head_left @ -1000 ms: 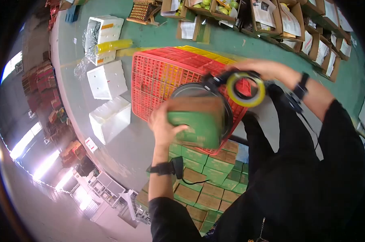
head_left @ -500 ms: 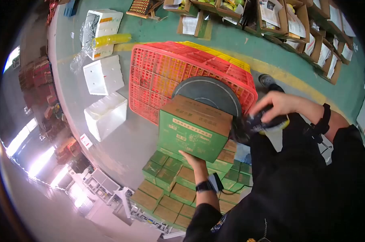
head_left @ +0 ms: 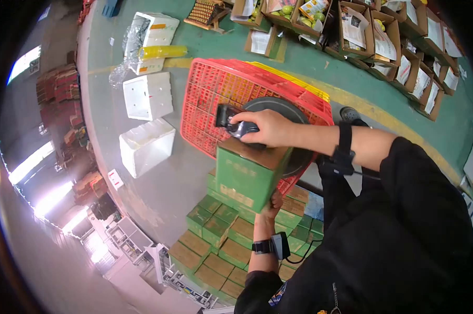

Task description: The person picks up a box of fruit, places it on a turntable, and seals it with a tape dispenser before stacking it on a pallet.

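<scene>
A green cardboard box [head_left: 247,180] with a brown top sits in front of me by a round black disc [head_left: 299,112], turned so a narrow side faces the camera. Whether it rests fully on the disc is hidden. My left hand [head_left: 271,205] grips the box low at its right edge, fingers partly out of sight. Above the box's top, my right hand [head_left: 262,128] is closed around a black tape dispenser [head_left: 230,119], whose head points left at the far edge of the box. Contact between dispenser and box cannot be made out.
An overturned red plastic crate [head_left: 205,104] is under the disc. Green boxes [head_left: 228,251] are stacked below. White foam boxes [head_left: 147,149] and a yellow roll [head_left: 163,51] lie on the left. Open cartons of fruit [head_left: 357,34] line the upper right.
My right hand has swung left with the tape dispenser, from beside my leg to over the box. The box has turned, and my left hand has shifted to its right edge.
</scene>
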